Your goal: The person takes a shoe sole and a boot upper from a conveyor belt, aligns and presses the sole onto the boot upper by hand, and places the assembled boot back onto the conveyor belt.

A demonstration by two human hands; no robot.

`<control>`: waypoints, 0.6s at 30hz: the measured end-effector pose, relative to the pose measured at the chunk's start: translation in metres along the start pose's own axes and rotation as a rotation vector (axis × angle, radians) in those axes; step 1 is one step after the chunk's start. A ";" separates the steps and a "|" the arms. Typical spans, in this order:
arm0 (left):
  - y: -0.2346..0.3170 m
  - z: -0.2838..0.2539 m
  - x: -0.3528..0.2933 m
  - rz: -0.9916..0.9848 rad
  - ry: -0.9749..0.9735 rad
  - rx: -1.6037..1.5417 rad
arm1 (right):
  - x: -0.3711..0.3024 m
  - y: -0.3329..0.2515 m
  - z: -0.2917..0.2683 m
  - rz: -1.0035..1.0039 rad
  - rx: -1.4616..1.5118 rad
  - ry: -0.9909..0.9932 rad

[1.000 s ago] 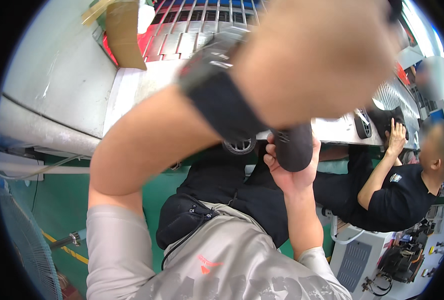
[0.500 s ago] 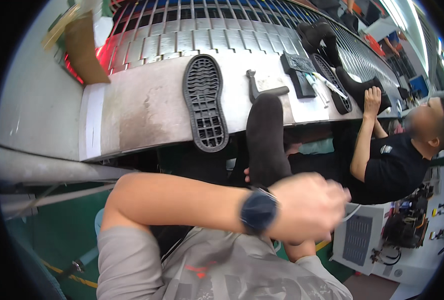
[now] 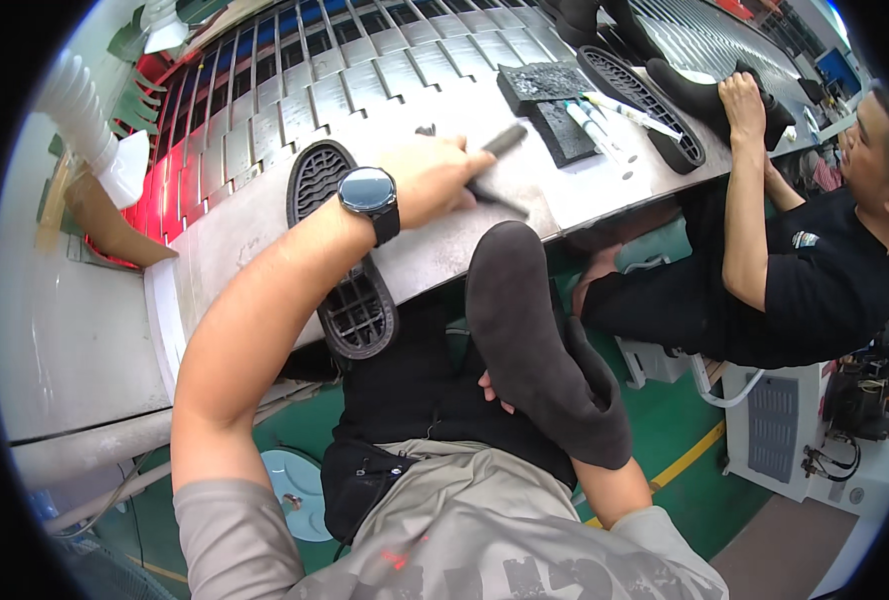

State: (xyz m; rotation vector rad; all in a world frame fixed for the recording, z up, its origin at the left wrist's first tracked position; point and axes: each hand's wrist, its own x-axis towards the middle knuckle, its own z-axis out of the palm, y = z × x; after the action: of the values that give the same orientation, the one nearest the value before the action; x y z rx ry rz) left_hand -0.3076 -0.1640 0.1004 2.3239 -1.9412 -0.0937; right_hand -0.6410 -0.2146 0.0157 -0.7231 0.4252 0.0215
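My left hand (image 3: 435,182), with a dark watch on its wrist, is closed over dark pincers (image 3: 505,140) at the bench top. Two splayed handles stick out to the right of the fingers; the hand covers the middle of the tool. A dark grey suede ankle boot (image 3: 540,330) without an outsole lies above my lap, its toe toward the bench. My right hand (image 3: 496,393) holds it from beneath, mostly hidden, with only some fingertips showing. Below my left forearm lies a black rubber outsole (image 3: 360,310), partly covered and jutting over the bench edge.
A black block (image 3: 565,125) and several pens (image 3: 597,125) lie on the bench (image 3: 605,195). Another outsole (image 3: 645,110) lies beyond them. At right, a seated person (image 3: 765,240) holds a black boot (image 3: 690,95). A slatted metal conveyor (image 3: 365,65) runs behind the bench.
My left hand has swung from in front of the boot up to the bench and closed on the pincers. The boot now shows more fully, and the view has shifted.
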 end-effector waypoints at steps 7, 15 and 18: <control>-0.068 -0.007 -0.020 -0.247 0.450 -0.194 | 0.021 0.024 -0.051 0.022 0.129 -0.149; -0.091 0.012 -0.148 -0.564 0.589 -0.769 | 0.049 0.037 -0.078 0.228 0.404 -0.294; -0.059 0.016 -0.182 -0.609 0.639 -1.113 | 0.037 0.024 -0.058 0.148 0.305 -0.177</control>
State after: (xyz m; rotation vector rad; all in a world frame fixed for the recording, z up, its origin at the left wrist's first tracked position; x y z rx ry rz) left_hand -0.2844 0.0242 0.0723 1.7063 -0.5510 -0.3262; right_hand -0.6329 -0.2381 -0.0523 -0.3841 0.3032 0.1557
